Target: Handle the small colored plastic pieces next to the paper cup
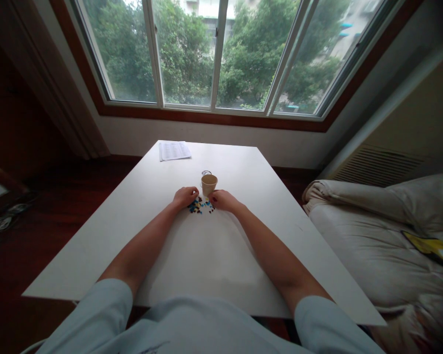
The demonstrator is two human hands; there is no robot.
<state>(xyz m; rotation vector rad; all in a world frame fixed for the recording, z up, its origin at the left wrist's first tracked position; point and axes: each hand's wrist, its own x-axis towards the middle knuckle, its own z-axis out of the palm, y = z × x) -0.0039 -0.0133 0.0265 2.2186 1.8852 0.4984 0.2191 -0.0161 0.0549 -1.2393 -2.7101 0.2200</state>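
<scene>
A tan paper cup stands upright on the white table. In front of it lies a scatter of small blue, yellow and dark pieces, too small to name. My left hand is at the left edge of the scatter, its fingers curled together; whether a piece is between them is hidden. Close against the cup's lower right side, my right hand has its fingertips pinched down by the pieces. What it holds, if anything, cannot be made out. Just behind the cup is a thin dark loop, like a cord.
Printed sheets of paper lie at the table's far left. Beyond the table is a wide window. To the right stands a beige sofa with a yellow and black item on it. Cables lie at the left.
</scene>
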